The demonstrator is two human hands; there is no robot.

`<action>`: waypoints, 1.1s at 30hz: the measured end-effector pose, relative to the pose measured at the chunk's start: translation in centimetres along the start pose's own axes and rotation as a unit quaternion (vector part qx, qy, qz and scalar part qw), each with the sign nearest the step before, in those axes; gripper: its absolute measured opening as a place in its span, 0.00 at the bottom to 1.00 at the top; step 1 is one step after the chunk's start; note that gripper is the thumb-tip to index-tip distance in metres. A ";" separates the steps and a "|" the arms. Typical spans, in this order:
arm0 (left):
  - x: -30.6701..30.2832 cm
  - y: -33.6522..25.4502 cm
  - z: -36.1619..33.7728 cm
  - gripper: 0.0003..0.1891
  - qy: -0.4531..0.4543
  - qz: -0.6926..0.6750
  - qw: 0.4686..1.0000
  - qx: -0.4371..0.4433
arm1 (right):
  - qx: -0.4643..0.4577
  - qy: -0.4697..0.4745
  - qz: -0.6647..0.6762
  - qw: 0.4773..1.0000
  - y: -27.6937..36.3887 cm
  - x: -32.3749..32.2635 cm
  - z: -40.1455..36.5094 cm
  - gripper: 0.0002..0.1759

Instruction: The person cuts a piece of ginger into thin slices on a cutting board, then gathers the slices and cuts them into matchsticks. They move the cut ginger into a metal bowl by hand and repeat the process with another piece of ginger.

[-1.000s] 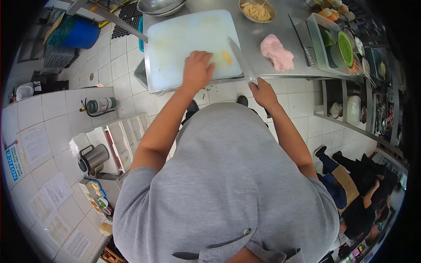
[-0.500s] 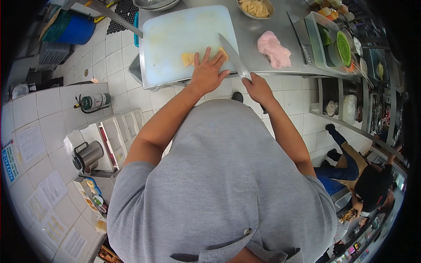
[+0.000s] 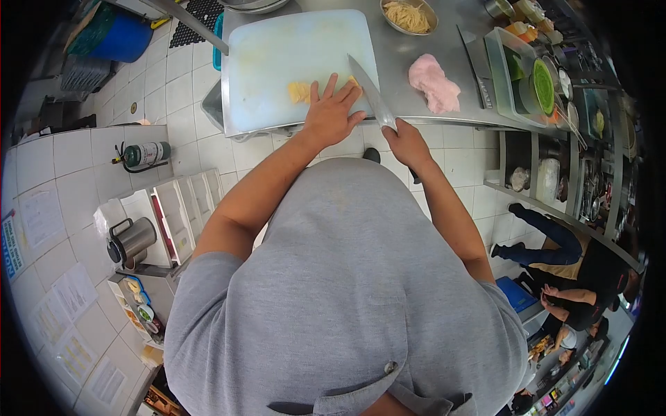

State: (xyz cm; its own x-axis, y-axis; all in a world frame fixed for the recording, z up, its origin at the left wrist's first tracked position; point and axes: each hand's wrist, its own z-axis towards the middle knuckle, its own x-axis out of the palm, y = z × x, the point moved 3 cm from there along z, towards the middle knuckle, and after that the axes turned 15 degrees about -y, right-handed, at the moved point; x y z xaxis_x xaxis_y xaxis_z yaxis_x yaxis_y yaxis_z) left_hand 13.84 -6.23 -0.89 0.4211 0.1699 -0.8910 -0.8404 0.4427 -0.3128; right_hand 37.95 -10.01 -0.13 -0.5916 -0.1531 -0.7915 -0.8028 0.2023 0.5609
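On the white cutting board (image 3: pixel 291 48) lie pieces of soft yellow food whose kind I cannot make out. One yellow piece (image 3: pixel 300 92) shows left of my left hand (image 3: pixel 334 118); a second bit peeks out past its fingertips. That hand rests over the food, fingers spread and stretched out. My right hand (image 3: pixel 406 143) is wrapped round the handle of a kitchen knife (image 3: pixel 374 93). Its long blade points up and left, along the board's right edge, just right of the left fingertips and the yellow food. Whether the edge touches the food is hard to tell.
Right of the board, a crumpled pink cloth (image 3: pixel 434 84) lies on the steel table (image 3: pixel 409 52). Farther back stand a bowl of yellow strips (image 3: pixel 408 16), another knife (image 3: pixel 475 66) and a clear plastic tub (image 3: pixel 505 90). Co-workers (image 3: pixel 576 277) are at the right.
The hands and knife hold nearly the same pose over the board. My view has shifted slightly, and a co-worker at the right has changed posture.
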 end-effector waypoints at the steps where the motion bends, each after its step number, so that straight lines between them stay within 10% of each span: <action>1: 0.0 -0.1 0.1 0.35 -0.005 0.006 1.000 0.004 | -0.003 -0.003 0.000 1.000 0.0 0.0 0.0 0.27; 33: 0.6 -0.4 -0.5 0.40 0.015 0.005 1.000 -0.026 | -0.018 0.014 0.005 1.000 0.8 0.6 1.5 0.28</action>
State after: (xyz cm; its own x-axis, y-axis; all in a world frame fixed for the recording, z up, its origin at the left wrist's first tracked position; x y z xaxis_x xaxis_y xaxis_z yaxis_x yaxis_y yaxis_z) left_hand 14.29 -6.78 -1.49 0.4033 0.1475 -0.9031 -0.8610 0.3954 -0.3199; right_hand 37.07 -8.50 -0.51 -0.6008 -0.1782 -0.7793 -0.7988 0.1699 0.5771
